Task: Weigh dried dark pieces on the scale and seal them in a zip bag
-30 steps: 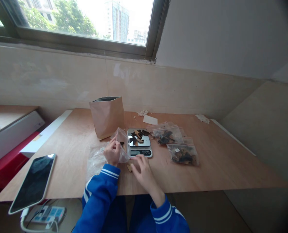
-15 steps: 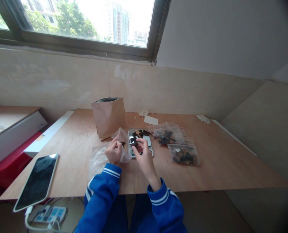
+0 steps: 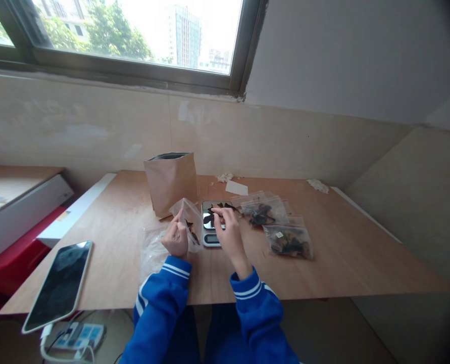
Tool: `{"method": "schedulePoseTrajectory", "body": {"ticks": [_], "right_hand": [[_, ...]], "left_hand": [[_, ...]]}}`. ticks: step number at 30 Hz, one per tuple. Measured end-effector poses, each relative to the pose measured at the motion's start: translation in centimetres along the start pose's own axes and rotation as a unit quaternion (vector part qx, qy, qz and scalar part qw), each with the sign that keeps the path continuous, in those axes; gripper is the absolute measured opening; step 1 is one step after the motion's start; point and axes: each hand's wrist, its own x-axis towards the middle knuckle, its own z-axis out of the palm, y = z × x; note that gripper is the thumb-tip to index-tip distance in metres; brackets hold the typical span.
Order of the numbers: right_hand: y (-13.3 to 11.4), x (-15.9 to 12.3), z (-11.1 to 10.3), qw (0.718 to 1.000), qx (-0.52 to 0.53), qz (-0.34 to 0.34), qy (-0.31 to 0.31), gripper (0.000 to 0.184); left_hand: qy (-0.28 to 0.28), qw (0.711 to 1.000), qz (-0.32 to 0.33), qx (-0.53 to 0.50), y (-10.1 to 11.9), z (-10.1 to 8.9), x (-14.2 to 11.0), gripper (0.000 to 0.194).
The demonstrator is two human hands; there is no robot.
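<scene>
My left hand (image 3: 176,239) is closed on the edge of a clear zip bag (image 3: 196,218), holding its mouth open. Inside the bag lie a few dark and tan dried pieces (image 3: 192,231) that look like wood ear fungus. Just right of the bag is a small kitchen scale (image 3: 210,240) with a display at its near side. More of the dried fungus pieces (image 3: 208,219) are spread on its plate. My right hand (image 3: 228,230) hovers over that plate, fingers bent and thumb apart, its fingertips at the pieces. They partly hide the pile.
A brown paper bag (image 3: 173,184) stands open behind the zip bag. Filled zip bags (image 3: 264,210) lie right of the scale, another (image 3: 289,241) nearer. Empty plastic bags (image 3: 152,253) are left of my hand. A phone (image 3: 58,285) overhangs the table's front-left edge; a white card (image 3: 237,188) lies behind.
My right hand has moved from beside the bag's mouth to over the scale plate, uncovering the display. The zip bag tilts slightly and its dark pieces show more clearly.
</scene>
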Motion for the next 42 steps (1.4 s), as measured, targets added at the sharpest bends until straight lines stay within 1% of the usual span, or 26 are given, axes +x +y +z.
{"method": "schedulePoseTrajectory", "body": {"ticks": [1, 4, 6, 8, 10, 14, 17, 20, 22, 25, 27, 29, 32, 33, 35, 37, 39, 40, 42], "right_hand": [[0.8, 0.0, 0.3, 0.999, -0.039, 0.013, 0.005, 0.027], [3.2, -0.6, 1.7, 0.987, -0.157, 0.039, -0.016, 0.032], [4.4, -1.2, 2.7, 0.980, -0.192, 0.038, -0.024, 0.032], [5.2, -1.6, 3.3, 0.980, -0.196, 0.031, -0.023, 0.028], [5.6, -1.7, 3.4, 0.982, -0.187, 0.026, -0.022, 0.028], [6.5, -1.5, 2.8, 0.986, -0.162, 0.019, -0.025, 0.030], [7.4, -1.4, 2.2, 0.990, -0.134, 0.008, -0.041, 0.031], [7.8, -1.3, 1.6, 0.993, -0.102, 0.015, -0.052, 0.031], [7.2, -1.1, 1.2, 0.997, -0.060, 0.033, -0.041, 0.030], [4.9, -0.7, 1.3, 0.997, 0.041, 0.065, -0.018, 0.028], [2.7, -0.2, 1.9, 0.990, 0.114, 0.075, -0.038, 0.026], [0.4, 0.7, 2.8, 0.980, 0.164, 0.083, -0.079, 0.027], [-2.3, 2.2, 3.6, 0.973, 0.180, 0.103, -0.102, 0.038], [-2.9, 2.6, 3.6, 0.975, 0.175, 0.094, -0.099, 0.039], [-3.1, 3.3, 3.2, 0.985, 0.148, 0.049, -0.077, 0.033], [-2.0, 3.6, 2.7, 0.994, 0.094, 0.005, -0.046, 0.031], [0.2, 3.5, 2.6, 0.999, 0.015, -0.017, -0.038, 0.032], [1.5, 3.5, 2.8, 0.998, -0.025, -0.021, -0.052, 0.035], [4.0, 3.3, 3.4, 0.989, -0.102, -0.027, -0.100, 0.045]], "left_hand": [[0.003, 1.000, -0.010, 0.005, 0.0, 0.0, 0.0, 0.034], [0.002, 0.999, -0.036, 0.018, 0.2, 0.0, 0.1, 0.036], [-0.002, 0.999, -0.044, 0.021, 0.3, 0.0, 0.1, 0.037], [-0.011, 0.999, -0.042, 0.015, 0.3, 0.0, 0.1, 0.037], [-0.017, 0.999, -0.042, 0.009, 0.3, 0.1, 0.0, 0.037], [-0.021, 0.998, -0.058, 0.008, 0.1, 0.1, -0.1, 0.039], [-0.019, 0.998, -0.066, 0.003, -0.1, 0.2, -0.2, 0.038], [-0.021, 0.997, -0.068, -0.002, -0.1, 0.2, -0.1, 0.037], [-0.025, 0.997, -0.068, -0.001, 0.1, 0.2, -0.1, 0.036], [-0.027, 0.997, -0.072, 0.006, 0.4, 0.1, 0.1, 0.037], [-0.033, 0.997, -0.067, 0.011, 0.5, 0.1, 0.2, 0.036], [-0.038, 0.997, -0.061, 0.012, 0.6, 0.0, 0.3, 0.034], [-0.031, 0.997, -0.074, 0.008, 0.5, 0.1, 0.4, 0.032], [-0.026, 0.996, -0.084, 0.006, 0.4, 0.2, 0.4, 0.032], [-0.018, 0.995, -0.100, 0.004, 0.2, 0.2, 0.3, 0.031], [-0.016, 0.994, -0.107, 0.009, 0.0, 0.3, 0.3, 0.031], [-0.014, 0.994, -0.110, 0.016, -0.1, 0.2, 0.2, 0.033], [-0.013, 0.993, -0.113, 0.018, -0.1, 0.2, 0.2, 0.033], [-0.013, 0.992, -0.122, 0.016, -0.2, 0.2, 0.2, 0.033]]}}
